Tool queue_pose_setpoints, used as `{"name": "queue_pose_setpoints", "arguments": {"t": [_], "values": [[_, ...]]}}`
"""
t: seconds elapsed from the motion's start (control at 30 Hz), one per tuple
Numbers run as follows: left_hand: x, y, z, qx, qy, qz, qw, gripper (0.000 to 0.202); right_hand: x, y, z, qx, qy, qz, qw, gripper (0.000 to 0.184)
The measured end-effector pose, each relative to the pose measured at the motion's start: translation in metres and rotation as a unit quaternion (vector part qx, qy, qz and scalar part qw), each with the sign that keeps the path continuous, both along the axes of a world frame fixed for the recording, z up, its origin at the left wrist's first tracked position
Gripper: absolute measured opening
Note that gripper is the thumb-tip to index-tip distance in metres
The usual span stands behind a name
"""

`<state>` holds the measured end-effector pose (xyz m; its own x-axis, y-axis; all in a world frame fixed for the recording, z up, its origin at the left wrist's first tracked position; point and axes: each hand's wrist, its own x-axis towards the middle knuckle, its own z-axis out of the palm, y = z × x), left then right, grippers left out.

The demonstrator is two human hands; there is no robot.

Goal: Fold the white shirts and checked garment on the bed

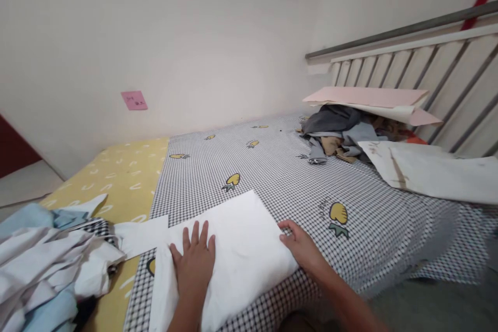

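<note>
A folded white cloth (241, 241) lies on the black-and-white checked sheet (295, 187) in front of me. My left hand (194, 259) rests flat on the cloth's left part, fingers stretched out and slightly apart. My right hand (299, 246) sits at the cloth's right edge, fingers curled against that edge; I cannot tell whether it pinches the cloth or only touches it.
A heap of white and light-blue cloths (46, 259) lies at the left over a yellow sheet (120, 176). At the back right are a pile of grey and tan clothes (334, 135), pink and white boards (373, 99), a white sheet (436, 171) and a railing (428, 62).
</note>
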<state>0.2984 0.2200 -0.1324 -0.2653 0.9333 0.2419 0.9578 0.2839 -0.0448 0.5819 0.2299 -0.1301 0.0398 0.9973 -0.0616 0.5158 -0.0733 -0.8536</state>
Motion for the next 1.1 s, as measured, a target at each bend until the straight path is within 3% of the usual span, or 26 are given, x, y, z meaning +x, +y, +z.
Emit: {"name": "queue_pose_setpoints", "arguments": {"t": [0.07,0.13,0.2,0.27,0.47,0.57,0.7,0.83,1.1], "values": [[0.000,0.000,0.000,0.003,-0.002,-0.003,1.000,0.051,-0.003,-0.002,0.004,0.017,-0.145,0.016,0.989,0.033],[0.000,-0.001,0.001,0.005,-0.004,-0.004,1.000,0.051,-0.007,-0.004,0.008,0.023,-0.292,0.047,0.955,0.038],[0.001,-0.002,0.002,0.004,-0.006,-0.002,1.000,0.051,-0.009,-0.004,0.012,0.025,-0.376,0.072,0.924,0.040],[0.001,-0.003,0.002,0.003,-0.008,-0.002,1.000,0.051,-0.009,-0.003,0.017,0.043,-0.407,0.074,0.910,0.040],[0.000,-0.002,-0.002,0.015,-0.023,-0.007,1.000,0.050,-0.022,0.013,0.038,0.167,-0.370,-0.014,0.914,0.052],[-0.001,-0.002,-0.004,0.029,-0.027,-0.016,0.999,0.050,-0.042,0.027,0.037,0.224,-0.329,0.021,0.917,0.055],[-0.001,-0.002,-0.004,0.032,-0.034,-0.017,0.999,0.051,-0.060,0.042,0.008,0.133,-0.330,0.153,0.922,0.056],[0.000,-0.001,-0.002,0.025,-0.037,-0.014,0.999,0.051,-0.060,0.046,-0.017,0.098,-0.346,0.168,0.918,0.058],[-0.003,-0.004,0.004,-0.004,-0.034,-0.014,0.999,0.051,-0.057,0.044,-0.013,0.129,-0.348,0.155,0.916,0.054]]}}
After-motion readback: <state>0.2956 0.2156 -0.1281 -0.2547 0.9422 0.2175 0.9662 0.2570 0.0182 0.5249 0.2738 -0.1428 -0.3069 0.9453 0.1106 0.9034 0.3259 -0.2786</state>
